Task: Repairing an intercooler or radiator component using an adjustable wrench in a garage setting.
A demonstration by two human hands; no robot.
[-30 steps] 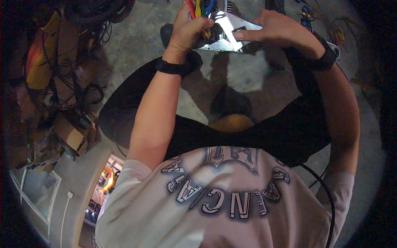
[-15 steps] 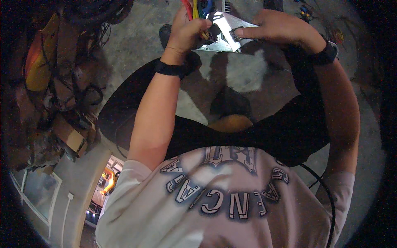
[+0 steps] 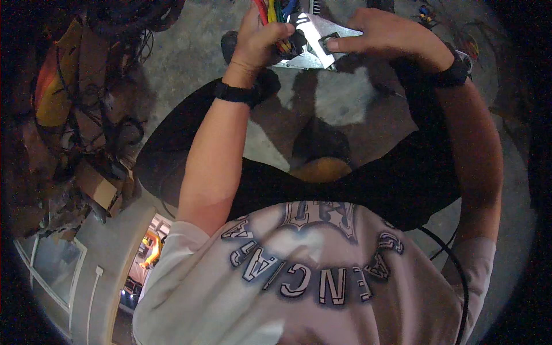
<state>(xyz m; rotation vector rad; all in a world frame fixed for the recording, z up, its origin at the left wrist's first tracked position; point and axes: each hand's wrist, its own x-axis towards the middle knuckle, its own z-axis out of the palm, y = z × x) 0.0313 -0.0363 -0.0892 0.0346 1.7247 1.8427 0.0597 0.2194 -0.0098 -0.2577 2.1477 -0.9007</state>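
At the top of the head view, my left hand point(image 3: 256, 43) is closed round a bundle of red, yellow, green and blue wires point(image 3: 272, 14), its thumb lying across them. The wires meet a brightly lit silver metal casing point(image 3: 315, 37) beside that hand. My right hand point(image 3: 391, 37) grips the casing's right side, thumb pressed near a small black piece point(image 3: 328, 41) on its face. The fingers of my right hand are mostly hidden behind the metal. Part of the casing runs out of the upper edge of the picture.
A heap of cables and cardboard point(image 3: 80, 115) lies along the left. Small coloured wires point(image 3: 425, 14) are on the concrete floor point(image 3: 184, 43) at the upper right. My bent legs point(image 3: 190, 138) frame the space below the casing. A black cable point(image 3: 454, 264) hangs at my right side.
My hands and the metal casing have shifted very slightly upward in the picture. Both grips look the same.
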